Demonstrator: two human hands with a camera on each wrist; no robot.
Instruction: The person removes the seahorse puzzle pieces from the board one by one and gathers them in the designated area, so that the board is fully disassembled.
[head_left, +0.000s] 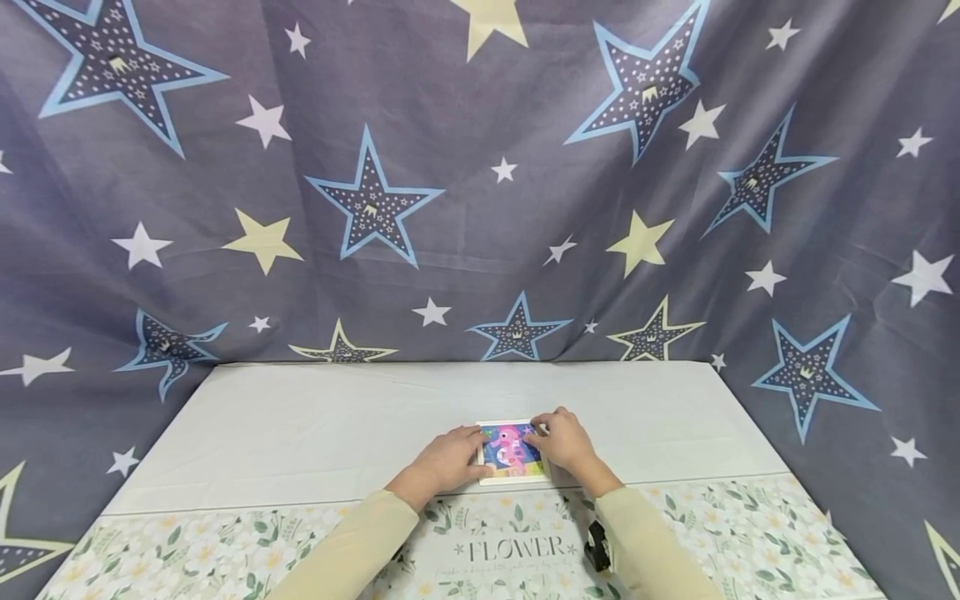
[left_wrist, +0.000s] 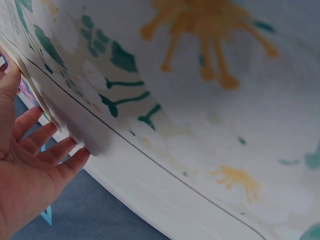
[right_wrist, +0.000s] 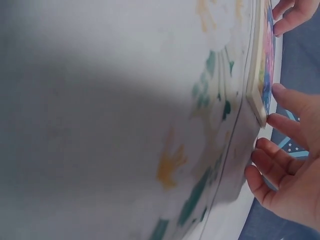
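A small square seahorse picture puzzle (head_left: pixel 512 451) with a pale wooden frame lies on the table, its pink seahorse set against blue with yellow along the bottom. At its left side my left hand (head_left: pixel 448 460) grips the frame, thumb by the lower left corner and a fingertip near the upper left. On the opposite side my right hand (head_left: pixel 564 439) holds the upper right part, its thumb over the picture and a finger at the edge. In the right wrist view the thumb (right_wrist: pixel 290 97) touches the picture face, while the other fingers curl beside the frame.
The table (head_left: pixel 337 425) has a plain white far strip and a flower-printed near part (head_left: pixel 750 533) lettered "FLOWER". A dark star-patterned curtain (head_left: pixel 450 167) hangs behind the table and at both sides. A black object (head_left: pixel 597 546) sits by the right sleeve.
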